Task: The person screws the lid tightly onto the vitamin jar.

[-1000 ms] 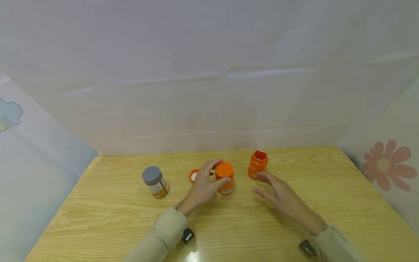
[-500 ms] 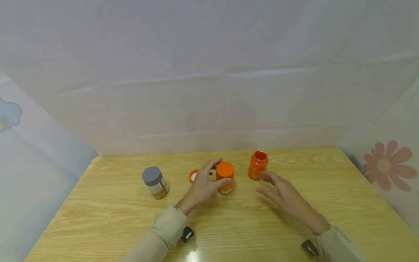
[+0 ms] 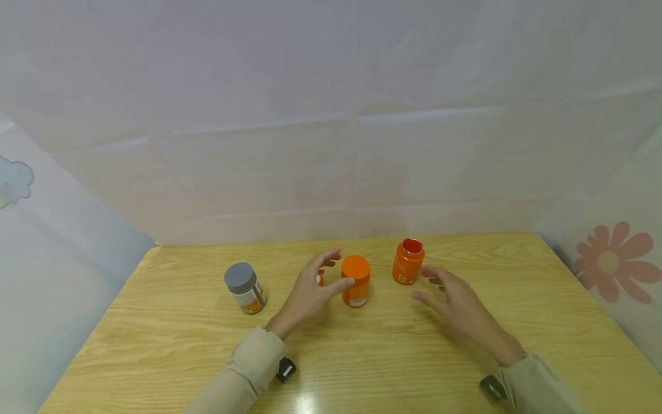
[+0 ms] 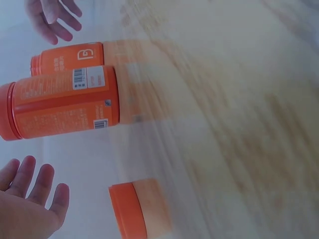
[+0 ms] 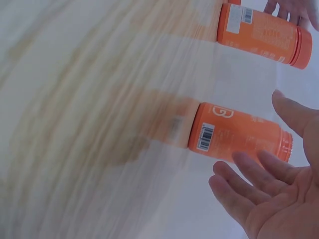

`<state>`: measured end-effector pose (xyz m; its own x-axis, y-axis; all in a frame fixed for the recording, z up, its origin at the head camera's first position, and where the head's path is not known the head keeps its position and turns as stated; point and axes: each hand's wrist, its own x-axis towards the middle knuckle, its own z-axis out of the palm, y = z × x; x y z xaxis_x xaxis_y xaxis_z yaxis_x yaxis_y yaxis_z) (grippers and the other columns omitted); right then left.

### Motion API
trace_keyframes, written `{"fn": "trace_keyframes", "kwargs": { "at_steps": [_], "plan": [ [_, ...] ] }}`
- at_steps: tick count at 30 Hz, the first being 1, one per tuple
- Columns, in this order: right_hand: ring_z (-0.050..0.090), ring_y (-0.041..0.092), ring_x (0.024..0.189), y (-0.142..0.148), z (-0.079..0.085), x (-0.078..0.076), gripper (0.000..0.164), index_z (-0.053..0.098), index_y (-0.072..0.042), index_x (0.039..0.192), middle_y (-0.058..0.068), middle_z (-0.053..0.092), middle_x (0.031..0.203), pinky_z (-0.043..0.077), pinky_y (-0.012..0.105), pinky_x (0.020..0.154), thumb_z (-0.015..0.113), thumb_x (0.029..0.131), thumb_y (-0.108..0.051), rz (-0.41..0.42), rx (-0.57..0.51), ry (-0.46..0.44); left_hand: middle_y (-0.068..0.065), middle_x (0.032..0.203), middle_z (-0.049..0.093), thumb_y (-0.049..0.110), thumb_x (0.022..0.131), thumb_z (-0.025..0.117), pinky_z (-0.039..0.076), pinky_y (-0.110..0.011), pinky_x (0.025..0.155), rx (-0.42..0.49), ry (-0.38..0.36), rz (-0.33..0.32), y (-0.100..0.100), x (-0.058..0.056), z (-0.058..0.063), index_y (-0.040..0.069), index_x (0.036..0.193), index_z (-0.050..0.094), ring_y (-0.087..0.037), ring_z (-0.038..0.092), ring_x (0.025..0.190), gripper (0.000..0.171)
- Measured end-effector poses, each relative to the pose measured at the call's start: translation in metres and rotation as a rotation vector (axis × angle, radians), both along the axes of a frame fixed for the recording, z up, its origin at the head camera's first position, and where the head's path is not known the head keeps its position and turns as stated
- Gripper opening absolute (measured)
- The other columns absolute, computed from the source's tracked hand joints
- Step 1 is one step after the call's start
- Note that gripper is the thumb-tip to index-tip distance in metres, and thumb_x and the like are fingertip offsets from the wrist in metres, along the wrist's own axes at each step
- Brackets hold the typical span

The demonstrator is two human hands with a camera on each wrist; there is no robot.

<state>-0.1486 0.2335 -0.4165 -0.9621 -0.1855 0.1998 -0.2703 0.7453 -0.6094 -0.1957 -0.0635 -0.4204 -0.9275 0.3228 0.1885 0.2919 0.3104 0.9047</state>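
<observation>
An orange jar with its lid on point(image 3: 355, 282) stands upright mid-table. My left hand point(image 3: 310, 292) is just left of it, fingers spread and off the jar; in the head view the thumb tip overlaps its edge, and I cannot tell if it touches. Farther right stands an uncapped orange jar point(image 3: 407, 263), its mouth showing red inside. Beside that one is my right hand point(image 3: 462, 307), fingers loosely extended and holding nothing; in the right wrist view its fingertips overlap the jar point(image 5: 234, 130). A loose orange lid point(image 4: 128, 211) lies on the table, mostly hidden behind my left hand in the head view.
A jar with a grey lid point(image 3: 245, 287) stands upright to the left on the wooden table point(image 3: 372, 368). A pale sheet point(image 3: 258, 172) hangs along the back edge, with similar sheets at both sides.
My left hand has drawn back leftward from around the capped orange jar, now covering most of the loose lid. The right hand has shifted slightly right, away from the uncapped jar.
</observation>
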Motion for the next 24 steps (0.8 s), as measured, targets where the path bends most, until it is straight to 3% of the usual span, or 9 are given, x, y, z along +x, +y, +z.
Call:
{"fn": "trace_keyframes", "kwargs": {
  "at_steps": [12,24],
  "plan": [
    [0.058,0.047,0.118,0.005,-0.001,-0.011,0.065,0.047,0.006,0.137,0.03,0.055,0.137,0.05,0.059,0.096,0.069,0.093,-0.036,-0.067,0.028,-0.089,-0.004,0.138,0.056,0.038,0.087,0.076,0.041,-0.056,0.106,-0.023,0.007,0.056,-0.01,-0.003,-0.002,0.02,0.141,0.052,-0.026,0.047,0.128,0.062],
    [0.054,0.049,0.123,0.005,-0.001,-0.02,0.071,0.041,0.005,0.143,0.031,0.047,0.145,0.048,0.061,0.097,0.067,0.094,-0.039,-0.057,0.003,-0.122,-0.012,0.138,0.055,0.026,0.087,0.077,0.043,-0.057,0.104,-0.025,-0.007,0.075,-0.02,-0.008,-0.007,0.015,0.14,0.054,-0.037,0.048,0.13,0.058]
  ]
}}
